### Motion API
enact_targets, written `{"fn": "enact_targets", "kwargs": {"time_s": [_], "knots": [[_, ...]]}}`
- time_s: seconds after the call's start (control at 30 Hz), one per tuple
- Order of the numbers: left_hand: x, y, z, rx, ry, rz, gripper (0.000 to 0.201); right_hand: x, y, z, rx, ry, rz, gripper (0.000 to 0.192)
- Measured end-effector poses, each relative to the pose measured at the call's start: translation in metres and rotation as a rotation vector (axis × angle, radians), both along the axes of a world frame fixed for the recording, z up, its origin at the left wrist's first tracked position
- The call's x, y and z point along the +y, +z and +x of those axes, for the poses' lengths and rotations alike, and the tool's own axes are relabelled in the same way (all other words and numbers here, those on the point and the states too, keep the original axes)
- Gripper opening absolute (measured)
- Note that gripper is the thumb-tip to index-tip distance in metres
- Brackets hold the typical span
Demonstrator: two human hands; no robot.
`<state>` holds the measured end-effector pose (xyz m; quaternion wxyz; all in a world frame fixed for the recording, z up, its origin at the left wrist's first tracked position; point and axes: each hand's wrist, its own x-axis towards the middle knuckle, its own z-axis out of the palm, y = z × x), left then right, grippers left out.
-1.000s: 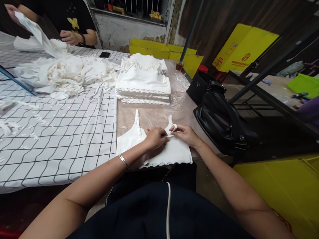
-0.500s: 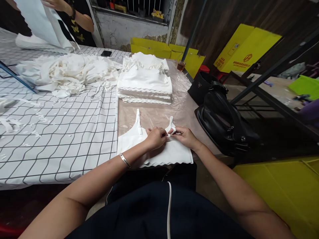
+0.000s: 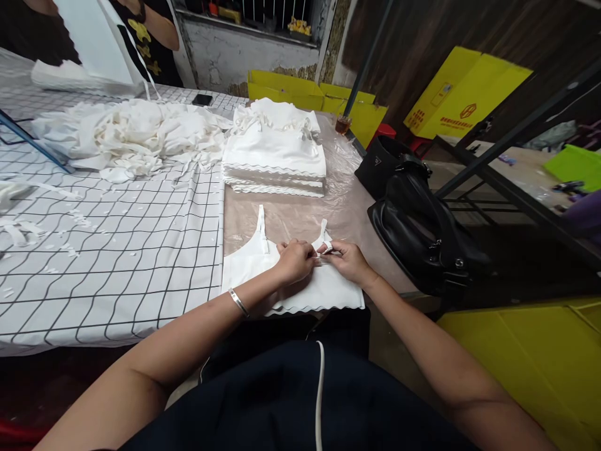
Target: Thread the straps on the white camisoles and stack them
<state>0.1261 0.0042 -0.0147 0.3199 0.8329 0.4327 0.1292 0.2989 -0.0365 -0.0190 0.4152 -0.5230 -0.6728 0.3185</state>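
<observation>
Your fingers (image 3: 313, 252) of both hands pinch the right strap (image 3: 323, 233) of 1 flat white scalloped-hem camisole (image 3: 323, 289); 1 folded stack (image 3: 275, 153) looks finished, a loose white heap (image 3: 136, 134) remains.

There are two hands, the left hand (image 3: 295, 262) and the right hand (image 3: 348, 262), on one white top (image 3: 244, 272), plus one neat stack of tops (image 3: 275, 160), one messy pile of cloth (image 3: 126, 134), two black bags (image 3: 422, 232) and one phone (image 3: 202, 99).
</observation>
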Motion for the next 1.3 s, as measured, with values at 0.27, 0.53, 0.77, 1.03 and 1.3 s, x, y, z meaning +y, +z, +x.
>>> {"fn": "enact_targets", "kwargs": {"time_s": [0.27,0.53,0.77,1.03,1.3], "knots": [[-0.001,0.000,0.002,0.070,0.021,0.067,0.016,0.000,-0.005,-0.022,0.161,-0.159,-0.074,0.030],[-0.053,-0.008,-0.038,0.070,-0.474,0.471,0.059,0.029,0.021,-0.003,0.583,-0.158,-0.499,0.022],[-0.062,-0.015,-0.043,0.099,-0.623,0.404,0.069,0.105,0.029,-0.015,0.402,-0.449,-0.441,0.026],[-0.067,0.011,-0.123,0.200,0.079,0.439,0.036,0.056,0.055,0.037,-0.321,-0.581,-0.269,0.046],[-0.073,-0.001,-0.161,0.346,0.394,0.237,0.026,-0.081,0.020,0.023,-0.479,-0.464,-0.440,0.029]]}}
